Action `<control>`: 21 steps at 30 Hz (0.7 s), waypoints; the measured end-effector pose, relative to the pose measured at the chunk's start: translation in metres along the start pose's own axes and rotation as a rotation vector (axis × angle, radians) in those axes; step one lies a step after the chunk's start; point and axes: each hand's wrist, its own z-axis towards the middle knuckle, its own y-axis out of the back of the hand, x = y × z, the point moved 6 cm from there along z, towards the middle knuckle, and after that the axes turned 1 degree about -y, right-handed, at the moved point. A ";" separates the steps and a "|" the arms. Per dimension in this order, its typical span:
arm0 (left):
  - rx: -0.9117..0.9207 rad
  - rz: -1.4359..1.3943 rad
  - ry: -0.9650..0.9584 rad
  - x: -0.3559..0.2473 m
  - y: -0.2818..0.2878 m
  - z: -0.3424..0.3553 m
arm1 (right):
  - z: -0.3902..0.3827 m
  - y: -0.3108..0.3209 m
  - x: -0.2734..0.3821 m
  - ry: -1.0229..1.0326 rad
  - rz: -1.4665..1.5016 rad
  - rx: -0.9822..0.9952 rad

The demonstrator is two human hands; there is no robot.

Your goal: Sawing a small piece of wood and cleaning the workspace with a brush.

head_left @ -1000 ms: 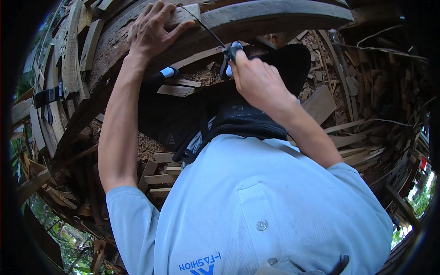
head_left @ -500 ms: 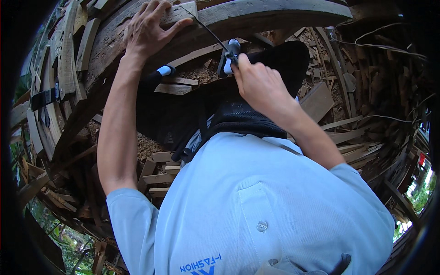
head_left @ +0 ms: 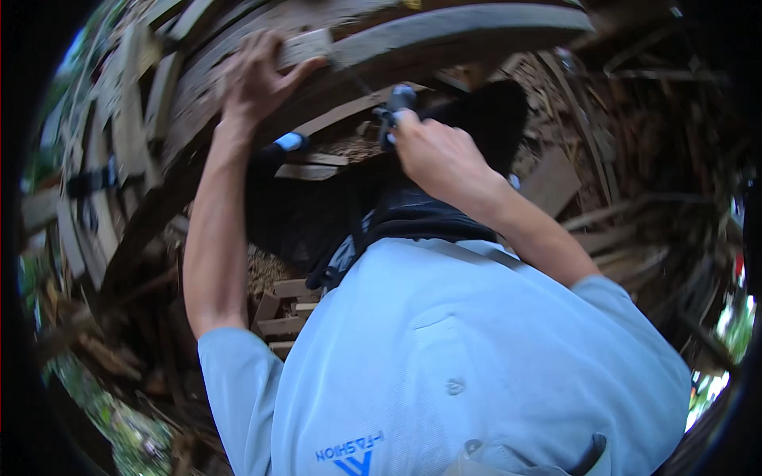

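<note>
My left hand [head_left: 258,83] presses palm down, fingers stretched and thumb apart, on a short pale piece of wood [head_left: 309,46] that lies on a large beam [head_left: 468,30]. In my right hand [head_left: 440,151], closed, is the black handle of what looks like a hand saw [head_left: 386,120]. Its thin blade is seen edge-on and smeared by motion. It runs up and left to the pale wood's end near my left thumb. The blade's contact with the wood cannot be made out clearly.
Planks and offcuts [head_left: 127,111] are piled at the left, with a dark strap-like thing [head_left: 91,182] over them. A loose board [head_left: 552,182] lies right of my leg. Wood scraps and sawdust cover the ground by my feet. More strips [head_left: 627,262] are heaped on the right.
The whole view has shifted, so the beam and my left hand sit lower, and it is blurrier. My right hand has moved slightly closer to the pale wood with the saw.
</note>
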 end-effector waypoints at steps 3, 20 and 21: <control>-0.054 0.026 -0.026 0.005 0.009 -0.008 | 0.051 0.006 0.025 0.334 -0.043 -0.290; -0.070 0.099 -0.050 0.017 0.000 -0.012 | 0.081 -0.003 0.026 0.285 0.000 -0.277; -0.068 0.109 -0.039 0.023 0.001 -0.011 | 0.075 -0.005 0.030 0.276 0.001 -0.308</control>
